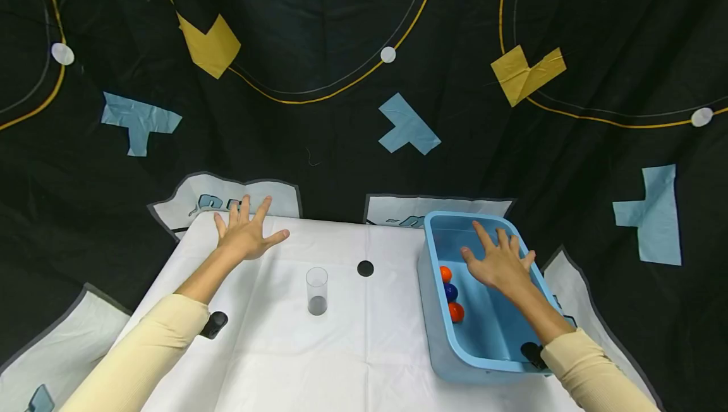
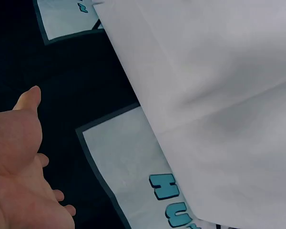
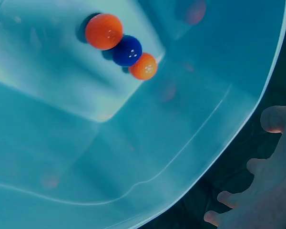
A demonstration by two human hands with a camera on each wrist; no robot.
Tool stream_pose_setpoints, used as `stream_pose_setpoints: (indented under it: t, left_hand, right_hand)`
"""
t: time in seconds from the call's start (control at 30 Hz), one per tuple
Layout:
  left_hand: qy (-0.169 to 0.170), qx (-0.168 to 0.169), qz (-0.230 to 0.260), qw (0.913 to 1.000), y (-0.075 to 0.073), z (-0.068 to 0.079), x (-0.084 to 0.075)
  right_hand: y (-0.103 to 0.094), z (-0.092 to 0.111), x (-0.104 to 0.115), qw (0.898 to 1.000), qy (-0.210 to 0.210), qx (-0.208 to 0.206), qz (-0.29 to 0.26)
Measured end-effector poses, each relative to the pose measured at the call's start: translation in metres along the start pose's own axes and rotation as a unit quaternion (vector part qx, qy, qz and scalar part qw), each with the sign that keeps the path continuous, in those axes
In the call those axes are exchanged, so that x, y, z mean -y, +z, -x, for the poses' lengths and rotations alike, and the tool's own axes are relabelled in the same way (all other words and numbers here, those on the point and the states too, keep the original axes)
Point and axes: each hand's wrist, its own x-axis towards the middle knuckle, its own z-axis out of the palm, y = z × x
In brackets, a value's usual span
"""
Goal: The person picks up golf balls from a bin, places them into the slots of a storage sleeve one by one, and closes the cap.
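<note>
nearest the person, a light blue tub (image 1: 438, 342) stands at the right edge of the white counter (image 1: 352, 349). in it three balls lie in a touching row along the left wall: an orange ball (image 1: 456, 312) nearest, a dark blue ball (image 1: 450, 292) in the middle, a second orange ball (image 1: 445, 273) farthest. the right hand (image 1: 499, 264) hovers over the tub just beside them, fingers spread and straight, holding nothing. left of the tub a clear tumbler (image 1: 316, 290) stands upright near the counter's middle, with a black dot (image 1: 365, 268) on the cloth just beyond it. farthest off, the left hand (image 1: 247, 232) is spread open with fingers straight over the counter's far left corner, gripping nothing. behind hangs a black patterned cloth (image 1: 318, 83).
</note>
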Motion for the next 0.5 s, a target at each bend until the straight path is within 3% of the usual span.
stream_pose_setpoints:
  t: [0.27, 0.5]
  left_hand:
    - [0.033, 0.010, 0.009, 0.9993, 0.003, 0.006, -0.017]
    - [0.096, 0.037, 0.047, 0.9935, 0.015, 0.022, -0.037]
  right_hand:
    - [0.001, 0.005, 0.019, 0.999, -0.034, -0.011, -0.010]
    - [0.001, 0.008, 0.037, 0.996, -0.064, -0.029, -0.047]
